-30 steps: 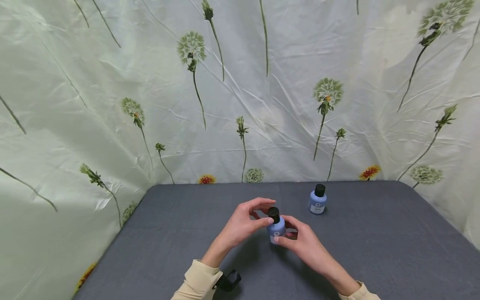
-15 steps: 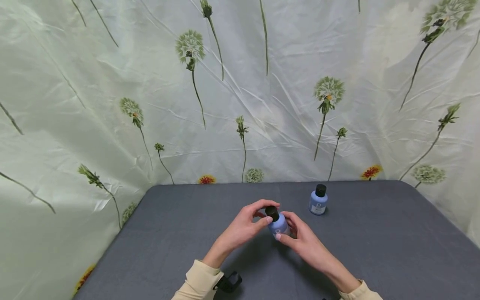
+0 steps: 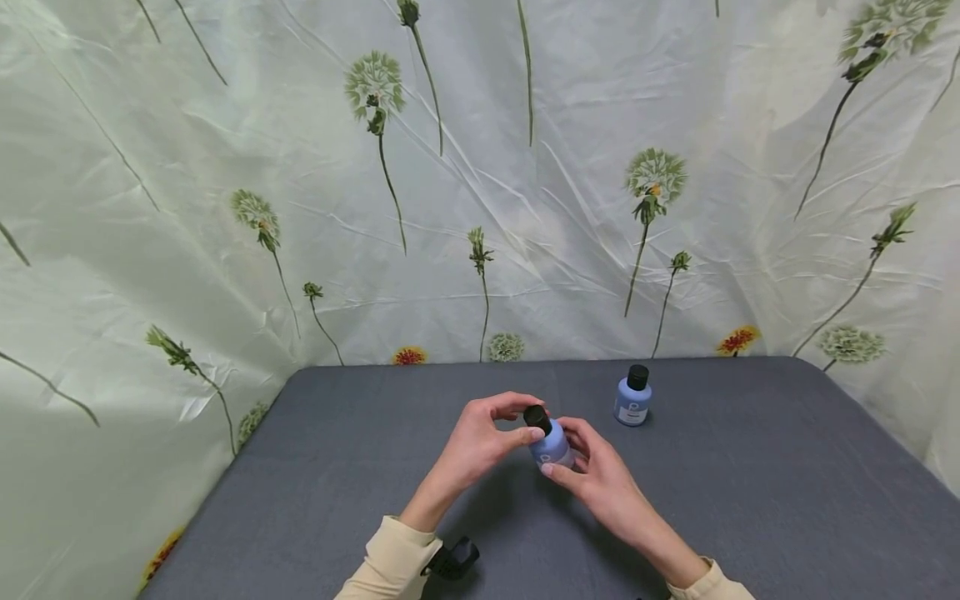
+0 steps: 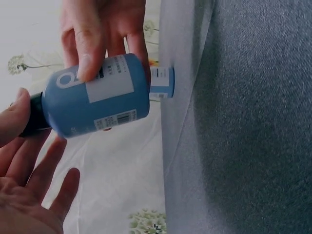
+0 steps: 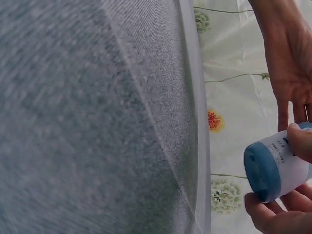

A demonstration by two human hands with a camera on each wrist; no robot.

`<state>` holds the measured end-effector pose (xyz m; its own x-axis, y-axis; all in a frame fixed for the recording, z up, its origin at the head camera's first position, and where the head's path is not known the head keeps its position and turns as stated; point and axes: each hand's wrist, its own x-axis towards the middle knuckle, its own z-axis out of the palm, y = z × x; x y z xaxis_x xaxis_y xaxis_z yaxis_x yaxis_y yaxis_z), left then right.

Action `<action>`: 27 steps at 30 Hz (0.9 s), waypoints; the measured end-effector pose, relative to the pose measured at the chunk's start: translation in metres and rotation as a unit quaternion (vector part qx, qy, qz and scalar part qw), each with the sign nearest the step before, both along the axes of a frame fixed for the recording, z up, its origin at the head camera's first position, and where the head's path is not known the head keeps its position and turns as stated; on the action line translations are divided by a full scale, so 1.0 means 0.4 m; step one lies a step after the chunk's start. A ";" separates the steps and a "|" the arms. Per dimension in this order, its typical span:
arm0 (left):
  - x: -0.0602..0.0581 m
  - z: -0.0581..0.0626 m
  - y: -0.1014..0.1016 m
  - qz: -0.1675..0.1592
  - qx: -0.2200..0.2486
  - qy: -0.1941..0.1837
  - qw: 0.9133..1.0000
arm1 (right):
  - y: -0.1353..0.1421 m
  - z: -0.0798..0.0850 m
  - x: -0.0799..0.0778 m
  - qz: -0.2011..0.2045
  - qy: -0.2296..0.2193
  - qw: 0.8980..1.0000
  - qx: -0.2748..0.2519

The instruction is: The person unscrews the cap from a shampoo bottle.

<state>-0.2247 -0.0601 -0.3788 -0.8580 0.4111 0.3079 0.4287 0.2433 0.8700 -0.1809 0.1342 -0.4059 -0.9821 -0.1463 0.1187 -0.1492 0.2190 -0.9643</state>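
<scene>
A small blue bottle (image 3: 549,448) with a white label and a black cap (image 3: 536,417) is held above the table, tilted with its cap toward the left. My left hand (image 3: 480,437) pinches the cap between thumb and fingers. Around the bottle's body, my right hand (image 3: 603,479) grips with the thumb across the label. In the left wrist view the label and a barcode on the bottle (image 4: 73,114) face the camera. The bottle's round base (image 5: 259,173) shows in the right wrist view, where the cap is out of frame.
A second blue bottle (image 3: 632,405) with a black cap stands upright near the table's back edge, right of the hands. The table (image 3: 360,467) has a dark grey cloth. Behind it hangs a pale curtain (image 3: 570,225) printed with dandelions.
The held bottle has gone from nearly upright to tilted, its cap swinging left and slightly up and its base rising. Both hands keep hold of it. The head view has shifted slightly.
</scene>
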 end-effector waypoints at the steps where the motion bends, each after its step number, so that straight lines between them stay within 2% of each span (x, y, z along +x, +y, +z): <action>1: 0.000 0.000 0.000 0.005 0.002 0.000 1.000 | -0.001 0.000 0.001 -0.010 0.005 1.000 0.007; 5: -0.001 0.002 0.002 0.004 0.017 0.009 1.000 | 0.001 0.003 0.001 -0.031 0.028 0.999 0.034; 11: -0.006 0.001 -0.006 -0.017 0.014 0.017 1.000 | 0.011 0.004 -0.007 -0.032 0.029 0.996 0.075; 16: -0.013 -0.002 -0.024 -0.067 -0.020 0.026 0.997 | 0.022 0.005 -0.007 -0.029 0.034 0.993 0.112; 20: -0.016 -0.004 -0.035 -0.101 -0.049 0.046 0.993 | 0.028 0.008 -0.006 -0.021 0.031 0.992 0.120; 24: -0.016 -0.005 -0.040 -0.112 -0.049 0.066 0.990 | 0.030 0.010 -0.006 -0.014 0.023 0.993 0.115; 27: -0.014 -0.006 -0.040 -0.104 -0.053 0.070 0.991 | 0.030 0.013 -0.003 -0.016 0.022 0.993 0.118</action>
